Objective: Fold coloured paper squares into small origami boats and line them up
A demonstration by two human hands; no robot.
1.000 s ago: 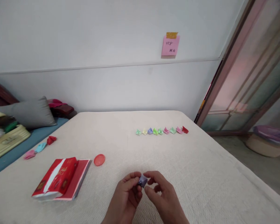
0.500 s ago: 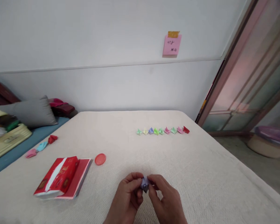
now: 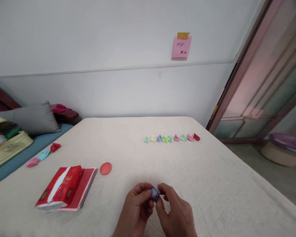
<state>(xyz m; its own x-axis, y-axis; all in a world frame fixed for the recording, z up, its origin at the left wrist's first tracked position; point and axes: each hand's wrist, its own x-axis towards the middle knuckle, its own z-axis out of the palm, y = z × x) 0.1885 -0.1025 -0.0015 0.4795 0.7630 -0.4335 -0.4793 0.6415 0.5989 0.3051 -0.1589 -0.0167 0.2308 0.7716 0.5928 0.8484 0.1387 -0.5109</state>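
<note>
While the left hand (image 3: 135, 205) pinches a small purple folded paper (image 3: 155, 193) between thumb and fingers, the right hand (image 3: 177, 206) closes its thumb and forefinger narrowly about the paper's right edge; how hard either presses cannot be told. The paper is held up between the two hands, above the near part of the pale cloth (image 3: 123, 158). The likeliest trouble, by judgement, is a crushed or skewed crease, since the piece is tiny and both grips bear on it at once; a hard pull from the right could tear a corner, and a slack left pinch could let the folds spring open or the piece drop. Its finer folds are too small and too covered by fingers to check. Counted out, there are two hands and one purple paper in them. Toward the far side stands one row of folded papers (image 3: 165, 139), nine in all: three pale or mid green, one bright green, one yellowish, one bluish, two pink and one red. At the left lie three more folded pieces (image 3: 44, 154), one pink, one light blue, one red. Nearer are one red packet (image 3: 60, 187), resting on one stack of sheets (image 3: 85, 184), and one red disc (image 3: 106, 168). One pink note (image 3: 182, 47) hangs on the wall (image 3: 113, 39).
</note>
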